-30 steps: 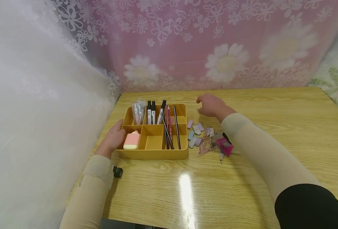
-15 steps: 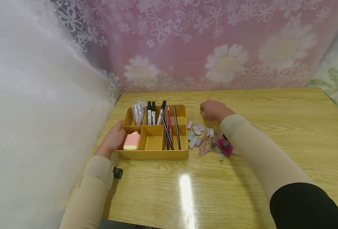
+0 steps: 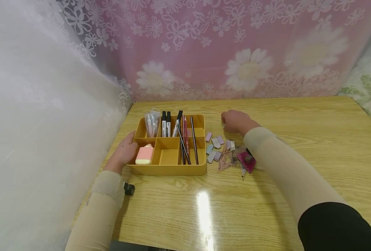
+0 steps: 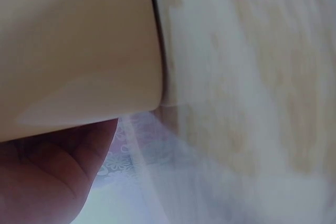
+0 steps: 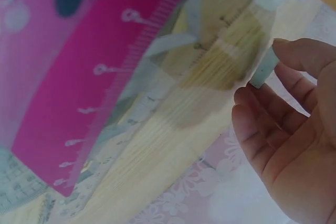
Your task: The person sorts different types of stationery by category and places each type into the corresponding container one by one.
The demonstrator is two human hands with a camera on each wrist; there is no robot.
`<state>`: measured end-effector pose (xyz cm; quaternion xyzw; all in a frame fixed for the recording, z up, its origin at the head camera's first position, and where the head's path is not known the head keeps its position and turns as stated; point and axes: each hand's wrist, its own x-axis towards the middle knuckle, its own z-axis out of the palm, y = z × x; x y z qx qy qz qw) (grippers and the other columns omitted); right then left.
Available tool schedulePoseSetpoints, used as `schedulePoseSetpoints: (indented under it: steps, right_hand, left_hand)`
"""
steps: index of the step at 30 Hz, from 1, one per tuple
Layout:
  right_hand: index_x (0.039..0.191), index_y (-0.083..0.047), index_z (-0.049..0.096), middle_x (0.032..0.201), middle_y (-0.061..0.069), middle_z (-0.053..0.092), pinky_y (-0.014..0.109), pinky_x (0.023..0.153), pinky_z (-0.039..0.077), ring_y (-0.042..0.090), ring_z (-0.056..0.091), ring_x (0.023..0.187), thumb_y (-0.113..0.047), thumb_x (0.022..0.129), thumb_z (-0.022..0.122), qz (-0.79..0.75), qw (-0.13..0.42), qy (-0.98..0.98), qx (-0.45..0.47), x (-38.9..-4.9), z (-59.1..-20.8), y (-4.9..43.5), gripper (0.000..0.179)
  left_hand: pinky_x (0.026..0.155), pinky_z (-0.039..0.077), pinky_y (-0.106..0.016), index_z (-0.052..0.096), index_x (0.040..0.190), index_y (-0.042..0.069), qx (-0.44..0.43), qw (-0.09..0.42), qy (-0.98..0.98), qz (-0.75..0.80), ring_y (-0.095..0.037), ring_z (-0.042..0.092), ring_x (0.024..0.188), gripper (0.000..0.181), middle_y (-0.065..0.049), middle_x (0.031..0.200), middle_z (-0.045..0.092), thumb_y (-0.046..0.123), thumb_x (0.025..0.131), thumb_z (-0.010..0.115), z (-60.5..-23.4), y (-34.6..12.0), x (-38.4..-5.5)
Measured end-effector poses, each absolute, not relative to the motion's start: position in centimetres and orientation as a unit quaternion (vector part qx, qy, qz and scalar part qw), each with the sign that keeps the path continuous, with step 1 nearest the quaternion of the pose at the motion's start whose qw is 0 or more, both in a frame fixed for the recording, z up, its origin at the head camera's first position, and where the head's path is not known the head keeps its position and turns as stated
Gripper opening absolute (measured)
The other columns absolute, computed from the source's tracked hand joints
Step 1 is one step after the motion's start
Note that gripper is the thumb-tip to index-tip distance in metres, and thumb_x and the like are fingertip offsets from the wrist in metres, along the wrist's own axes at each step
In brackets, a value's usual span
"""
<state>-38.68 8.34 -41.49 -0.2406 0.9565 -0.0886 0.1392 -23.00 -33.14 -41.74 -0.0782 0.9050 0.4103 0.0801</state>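
My left hand (image 3: 126, 152) grips the left side of a yellow desk organizer (image 3: 169, 170), whose outer wall (image 4: 89, 51) fills the upper left of the left wrist view. Behind the small eraser pile, my right hand (image 3: 237, 122) is low over the table's far part. The right wrist view shows that hand pinching a small pale green eraser (image 5: 265, 68) between thumb and fingers. More erasers (image 3: 216, 142) lie loose beside the organizer's right wall. Clear rulers and set squares (image 3: 227, 158), with a magenta one (image 3: 247, 161), lie under the right forearm.
The organizer's compartments hold a pink bottle (image 3: 144, 154), black-capped markers (image 3: 166, 123), several pencils (image 3: 194, 141) and a clear bag of pens (image 3: 152, 123). A flowered pink curtain (image 3: 198, 52) hangs behind the wooden table (image 3: 160, 205); white sheeting (image 3: 47, 115) hangs at left.
My right hand has come slightly nearer and to the right, its fingers drawing in from a looser reach. The left hand and the organizer look almost still.
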Motion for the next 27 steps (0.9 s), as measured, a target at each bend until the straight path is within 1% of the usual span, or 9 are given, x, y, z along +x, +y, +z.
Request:
schedulePoseSetpoints:
  steps: [3,5,8,12,18,23,27]
  right_hand:
    - [0.118,-0.005,0.060,0.111,0.013,0.063,0.048,0.083,0.051,0.028,0.058,0.093,-0.014,0.095,0.056,-0.106,0.132,0.954,-0.249,-38.7,-41.4,8.1,0.025]
    - [0.124,-0.003,0.060,0.119,0.014,0.063,0.052,0.091,0.050,0.031,0.060,0.102,-0.012,0.094,0.055,-0.129,0.125,0.947,-0.265,-38.6,-41.1,7.8,0.031]
    - [0.127,0.000,0.058,0.124,0.016,0.062,0.052,0.096,0.049,0.033,0.059,0.109,-0.010,0.094,0.053,-0.158,0.117,0.938,-0.285,-38.2,-40.2,7.2,0.035]
    - [0.125,-0.001,0.058,0.124,0.015,0.061,0.051,0.096,0.049,0.032,0.058,0.107,-0.009,0.094,0.055,-0.183,0.097,0.930,-0.304,-37.6,-39.2,6.5,0.032]
    - [0.126,-0.002,0.058,0.122,0.012,0.060,0.048,0.092,0.049,0.029,0.057,0.106,-0.008,0.095,0.054,-0.205,0.070,0.920,-0.327,-36.8,-37.8,5.5,0.032]
    - [0.126,-0.002,0.059,0.123,0.011,0.060,0.047,0.095,0.049,0.029,0.058,0.111,-0.011,0.095,0.057,-0.204,0.058,0.910,-0.356,-36.0,-37.1,4.3,0.031]
    - [0.130,-0.004,0.056,0.127,0.011,0.059,0.047,0.098,0.049,0.029,0.058,0.115,-0.013,0.097,0.059,-0.206,0.048,0.905,-0.370,-35.6,-36.5,3.5,0.035]
  left_hand:
    - [0.116,0.016,-0.065,0.017,0.164,0.016,-0.077,0.081,0.906,0.408,-0.040,0.022,0.149,0.063,-0.016,0.163,0.027,0.014,0.102,0.030,-41.7,-33.1,-23.0]
    - [0.116,0.016,-0.065,0.017,0.164,0.016,-0.080,0.082,0.905,0.409,-0.040,0.022,0.149,0.063,-0.016,0.164,0.026,0.014,0.102,0.030,-41.7,-33.1,-22.9]
    - [0.117,0.015,-0.065,0.016,0.164,0.015,-0.083,0.083,0.905,0.409,-0.040,0.021,0.149,0.063,-0.016,0.164,0.025,0.015,0.102,0.030,-41.6,-33.1,-22.9]
    - [0.117,0.015,-0.065,0.015,0.164,0.015,-0.078,0.082,0.907,0.406,-0.040,0.020,0.150,0.064,-0.016,0.165,0.024,0.015,0.102,0.030,-41.6,-33.1,-23.0]
    - [0.117,0.016,-0.064,0.019,0.163,0.015,-0.070,0.073,0.909,0.404,-0.040,0.022,0.149,0.063,-0.016,0.163,0.028,0.015,0.102,0.030,-41.6,-32.8,-23.0]
    - [0.117,0.018,-0.064,0.023,0.162,0.015,-0.071,0.072,0.911,0.400,-0.039,0.025,0.148,0.061,-0.016,0.161,0.032,0.015,0.101,0.031,-41.6,-32.9,-22.8]
    - [0.116,0.019,-0.063,0.022,0.162,0.014,-0.062,0.069,0.912,0.400,-0.040,0.025,0.147,0.061,-0.017,0.161,0.031,0.016,0.102,0.031,-41.7,-33.1,-22.8]
